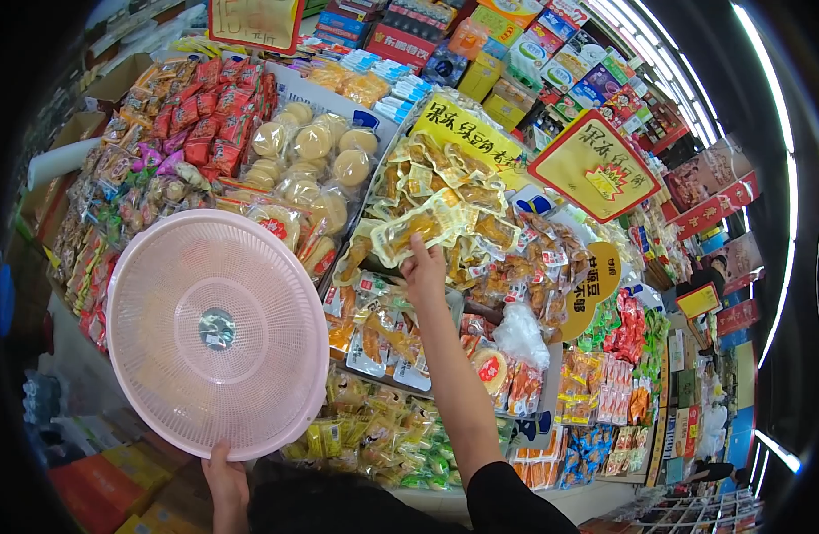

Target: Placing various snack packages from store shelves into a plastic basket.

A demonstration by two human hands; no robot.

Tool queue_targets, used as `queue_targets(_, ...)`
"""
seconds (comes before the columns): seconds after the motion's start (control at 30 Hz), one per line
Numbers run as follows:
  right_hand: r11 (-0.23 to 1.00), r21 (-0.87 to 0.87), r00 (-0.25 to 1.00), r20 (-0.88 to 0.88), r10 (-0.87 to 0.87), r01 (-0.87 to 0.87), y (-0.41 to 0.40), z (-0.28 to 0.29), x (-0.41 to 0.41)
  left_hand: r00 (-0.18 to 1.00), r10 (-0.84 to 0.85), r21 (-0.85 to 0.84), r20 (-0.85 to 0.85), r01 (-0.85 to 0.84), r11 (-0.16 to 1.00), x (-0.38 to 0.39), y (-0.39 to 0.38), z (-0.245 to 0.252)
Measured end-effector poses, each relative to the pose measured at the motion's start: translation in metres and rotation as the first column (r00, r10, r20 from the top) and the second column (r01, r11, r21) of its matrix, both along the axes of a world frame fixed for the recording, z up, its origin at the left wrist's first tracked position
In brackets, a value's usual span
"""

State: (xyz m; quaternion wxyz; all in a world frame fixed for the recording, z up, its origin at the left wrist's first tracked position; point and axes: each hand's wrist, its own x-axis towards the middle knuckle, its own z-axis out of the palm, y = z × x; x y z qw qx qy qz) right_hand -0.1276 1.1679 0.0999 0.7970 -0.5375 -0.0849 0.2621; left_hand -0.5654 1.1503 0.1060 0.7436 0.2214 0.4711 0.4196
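Observation:
My left hand [225,482] grips the near rim of a round pink plastic basket [162,320] with meshed sides. Inside it only a small sticker shows at the centre of the bottom. Over the snack display my right hand [425,272] pinches a clear vacuum-sealed pack of brown food [409,230] between thumb and fingers. Beneath and beyond that pack lies a heap of similar sealed packs [463,180]. Just below my right wrist are other packaged snacks [383,337], partly hidden by the forearm.
Round biscuits in clear wrap [313,143] and red-wrapped snacks [212,110] fill bins at the left. A yellow price sign with a red frame [593,167] stands at the right of the heap. A crumpled clear plastic bag [522,334] lies right of my forearm. Stacked boxes [556,67] rise behind.

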Motion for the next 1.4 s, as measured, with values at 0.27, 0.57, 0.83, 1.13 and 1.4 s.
queue_targets(0.27,0.967,0.094,0.971,-0.004,-0.237,0.237,0.036,0.058,0.105,1.0,-0.014,-0.005,0.017,0.014,1.0,0.006,0.002,0.002)
queue_targets(0.57,0.991,-0.137,1.0,0.03,0.004,0.0,0.042,0.083,0.17,1.0,-0.009,-0.015,0.022,0.009,1.0,0.003,0.003,0.003)
queue_targets(0.83,0.669,-0.692,0.694,0.343,0.634,-0.269,0.021,0.02,0.075,1.0,-0.01,-0.014,0.018,0.01,1.0,0.002,0.011,0.002)
queue_targets(1.13,0.652,-0.635,0.013,0.72,0.693,0.414,0.032,-0.005,0.011,0.999,-0.025,-0.022,0.021,0.025,0.999,0.005,0.003,0.002)
queue_targets(1.4,0.56,-0.828,0.323,0.535,0.781,0.016,-0.005,0.015,0.036,0.999,-0.025,-0.005,0.029,0.025,1.0,0.005,0.004,0.008)
